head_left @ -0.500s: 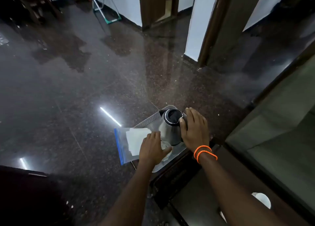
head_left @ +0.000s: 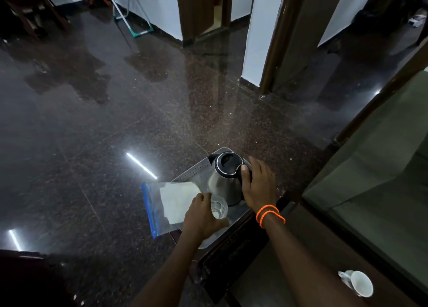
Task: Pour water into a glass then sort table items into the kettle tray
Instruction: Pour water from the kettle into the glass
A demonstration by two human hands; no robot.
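Observation:
A steel kettle (head_left: 222, 183) with a black lid stands upright on a pale perforated tray (head_left: 193, 171) at the end of a dark wooden table. My right hand (head_left: 258, 186), orange bands at the wrist, grips the kettle's black handle. A clear glass (head_left: 218, 207) stands on the tray just in front of the kettle, and my left hand (head_left: 200, 216) holds it from the left side. A clear zip bag (head_left: 154, 210) with a blue strip and white paper inside lies over the tray's left end.
A white cup (head_left: 357, 282) lies on its side on the dark table (head_left: 266, 274) near my right forearm. A glass-topped surface (head_left: 375, 167) runs along the right. Polished dark floor spreads beyond the table, with a mop leaning on the far wall.
My right hand has shifted from over the kettle's top to its handle. My left hand has drawn back slightly, and the glass shows more plainly beside it.

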